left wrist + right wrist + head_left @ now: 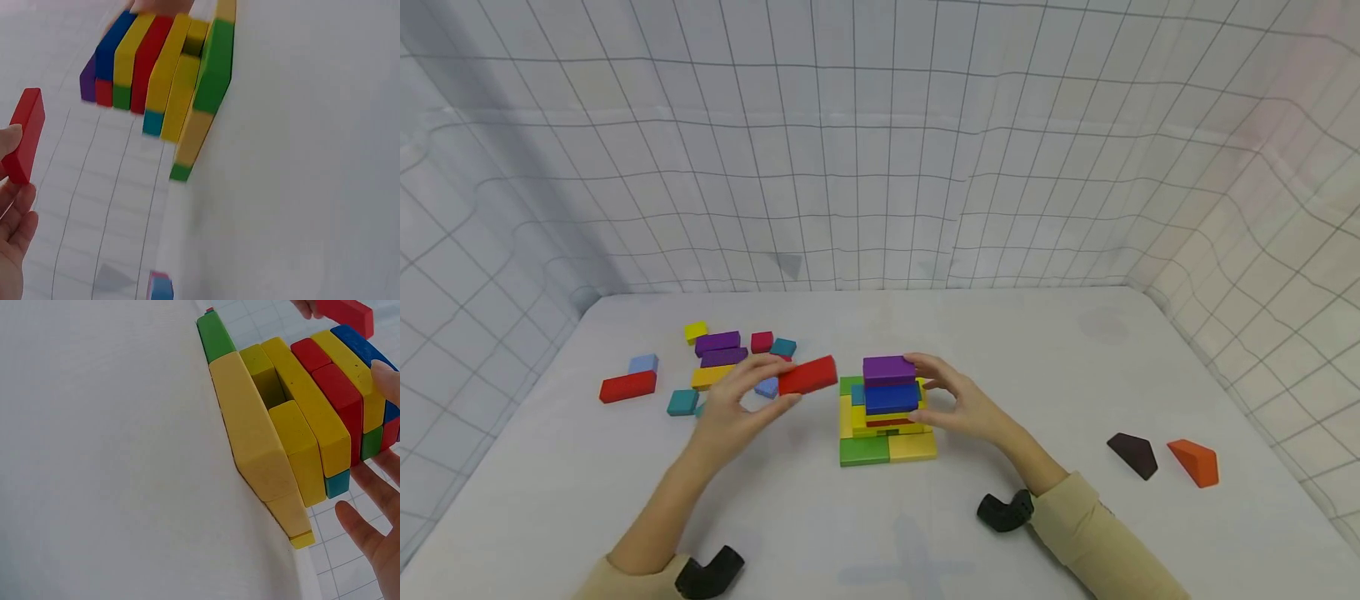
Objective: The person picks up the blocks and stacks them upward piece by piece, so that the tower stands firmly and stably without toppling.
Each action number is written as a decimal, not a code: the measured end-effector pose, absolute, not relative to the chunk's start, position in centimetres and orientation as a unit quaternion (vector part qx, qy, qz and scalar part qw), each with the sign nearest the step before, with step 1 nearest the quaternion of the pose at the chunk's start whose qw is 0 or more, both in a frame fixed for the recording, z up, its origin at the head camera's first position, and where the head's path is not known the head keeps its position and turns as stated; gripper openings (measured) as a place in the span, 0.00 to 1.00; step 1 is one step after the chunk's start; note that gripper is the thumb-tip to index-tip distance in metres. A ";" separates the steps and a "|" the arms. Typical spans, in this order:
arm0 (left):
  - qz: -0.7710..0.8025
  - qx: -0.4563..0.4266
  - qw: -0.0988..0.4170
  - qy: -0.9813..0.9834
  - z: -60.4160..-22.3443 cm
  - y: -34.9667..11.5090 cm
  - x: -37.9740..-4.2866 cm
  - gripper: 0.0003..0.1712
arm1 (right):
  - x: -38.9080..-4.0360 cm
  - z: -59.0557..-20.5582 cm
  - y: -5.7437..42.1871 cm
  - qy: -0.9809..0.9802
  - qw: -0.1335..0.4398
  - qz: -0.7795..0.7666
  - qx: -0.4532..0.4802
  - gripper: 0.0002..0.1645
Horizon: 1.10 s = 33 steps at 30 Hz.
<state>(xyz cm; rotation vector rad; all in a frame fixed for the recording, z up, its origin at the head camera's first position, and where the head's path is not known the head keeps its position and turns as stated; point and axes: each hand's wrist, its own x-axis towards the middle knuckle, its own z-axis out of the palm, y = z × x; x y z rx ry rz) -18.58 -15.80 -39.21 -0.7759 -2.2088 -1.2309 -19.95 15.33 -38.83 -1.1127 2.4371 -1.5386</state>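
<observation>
My left hand (733, 412) pinches a red rectangular block (808, 377) between thumb and fingers, raised just left of a stepped tower of wooden blocks. The tower has a purple block (889, 368) on top, a blue block (891, 400) below it, then yellow and red layers, over a wide green and tan base (865, 452). At the tower's right side is my right hand (962, 404), thumb on the near face and fingers round the far side of the upper layers. In the right wrist view that thumb (386, 381) lies against the blue and yellow blocks.
Loose blocks lie to the left, among them a long red block (628, 387), a purple block (718, 342) and a teal block (682, 402). On the right are a dark block (1133, 455) and an orange block (1195, 462). White grid-patterned sheeting (880, 167) surrounds the table.
</observation>
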 end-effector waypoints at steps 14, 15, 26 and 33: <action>-0.439 -0.375 0.213 -0.788 -40.4 -9.0 -18.3 0.22 | -19.9 -38.8 15.3 0.788 0.015 -0.490 -0.374 0.40; -0.439 -0.374 0.220 -0.787 -40.4 -8.9 -18.3 0.22 | -19.9 -38.8 15.3 0.788 0.015 -0.490 -0.373 0.40; -0.427 -0.352 0.244 -0.796 -40.6 -8.0 -18.6 0.21 | -19.9 -38.8 15.3 0.791 0.023 -0.492 -0.363 0.40; -0.458 -0.326 0.192 -0.804 -40.6 -7.7 -18.6 0.21 | -20.0 -38.8 15.3 0.792 0.024 -0.489 -0.364 0.40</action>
